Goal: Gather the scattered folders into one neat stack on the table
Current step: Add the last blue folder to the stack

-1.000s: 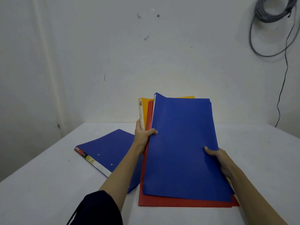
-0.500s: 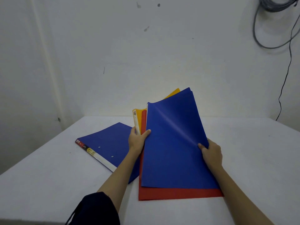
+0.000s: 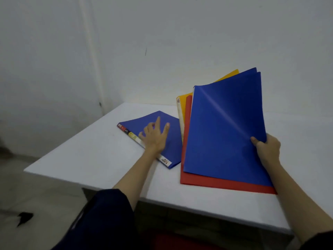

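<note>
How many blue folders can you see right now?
2. One blue folder lies flat on the table under the left hand; the other fronts the tilted bundle gripped by the right hand. More may hide behind it.

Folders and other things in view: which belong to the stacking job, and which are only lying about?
Job:
lone blue folder under left hand
blue, red, yellow folders, held by right hand
table

Lying about:
dark scrap on floor

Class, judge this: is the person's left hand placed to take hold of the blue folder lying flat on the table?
Probably yes: the left hand is open over the flat blue folder, with nothing between them.
</note>
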